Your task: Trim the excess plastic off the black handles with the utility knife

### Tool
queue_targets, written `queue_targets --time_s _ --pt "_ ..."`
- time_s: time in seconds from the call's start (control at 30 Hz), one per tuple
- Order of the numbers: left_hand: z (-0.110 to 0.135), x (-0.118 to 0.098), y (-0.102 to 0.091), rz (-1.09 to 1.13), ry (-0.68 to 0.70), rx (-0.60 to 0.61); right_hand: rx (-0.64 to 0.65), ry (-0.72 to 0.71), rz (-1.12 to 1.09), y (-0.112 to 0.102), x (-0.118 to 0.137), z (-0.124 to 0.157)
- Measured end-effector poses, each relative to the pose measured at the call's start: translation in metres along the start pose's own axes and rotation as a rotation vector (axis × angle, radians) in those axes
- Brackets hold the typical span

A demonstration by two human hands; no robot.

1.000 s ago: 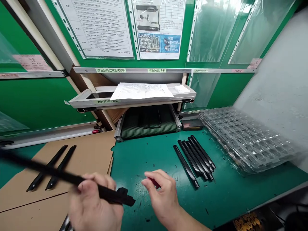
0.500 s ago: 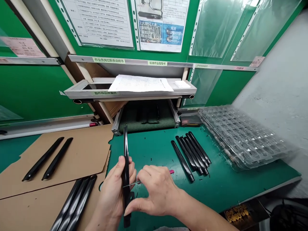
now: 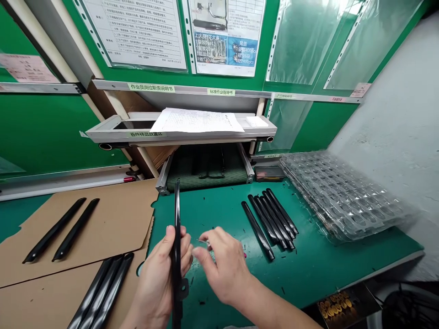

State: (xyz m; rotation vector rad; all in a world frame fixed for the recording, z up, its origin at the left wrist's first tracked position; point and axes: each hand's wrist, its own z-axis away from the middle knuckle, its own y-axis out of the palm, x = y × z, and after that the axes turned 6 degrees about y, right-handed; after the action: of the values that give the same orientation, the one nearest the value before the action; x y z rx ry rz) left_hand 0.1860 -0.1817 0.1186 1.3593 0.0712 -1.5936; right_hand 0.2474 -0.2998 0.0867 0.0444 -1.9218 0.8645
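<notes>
My left hand [image 3: 163,269] is wrapped round a long, glossy black plastic strip [image 3: 177,219] and holds it upright, its far end tilted away. Low on the strip, a small tab with a hole [image 3: 184,289] sticks out to the right. Just right of the strip, apart from it, my right hand [image 3: 222,262] is curled round a thin-bladed trimming knife [image 3: 203,241]. Only a bit of metal near the fingers and a pink end behind the hand show; the palm hides the rest.
Several black strips [image 3: 270,219] lie right of centre on the green table [image 3: 308,269]. More strips [image 3: 63,228] rest on cardboard [image 3: 123,219] at left. Clear plastic trays [image 3: 346,196] are stacked at right. A conveyor belt [image 3: 206,183] runs under a shelf [image 3: 192,136] with papers.
My right hand has pulled the blade off the strip; its thumb has left the strip's lower part. The tab now shows fully, and dark shavings lie on the table below.
</notes>
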Motion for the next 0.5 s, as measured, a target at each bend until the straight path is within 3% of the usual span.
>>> queue_targets --time_s 0.13,0.23,0.37,0.5 --pt "-0.001 0.000 -0.002 0.006 0.017 0.002 0.033 -0.048 -0.214 -0.004 -0.005 0.013" --pt "0.000 0.001 -0.001 0.007 0.022 -0.022 -0.073 -0.121 -0.346 0.003 -0.011 0.027" --pt "0.004 0.003 0.004 -0.002 0.020 -0.062 -0.182 -0.189 -0.251 0.009 -0.013 0.029" --pt "0.010 0.006 0.010 -0.059 0.003 -0.236 -0.243 -0.235 -0.215 0.005 -0.009 0.009"
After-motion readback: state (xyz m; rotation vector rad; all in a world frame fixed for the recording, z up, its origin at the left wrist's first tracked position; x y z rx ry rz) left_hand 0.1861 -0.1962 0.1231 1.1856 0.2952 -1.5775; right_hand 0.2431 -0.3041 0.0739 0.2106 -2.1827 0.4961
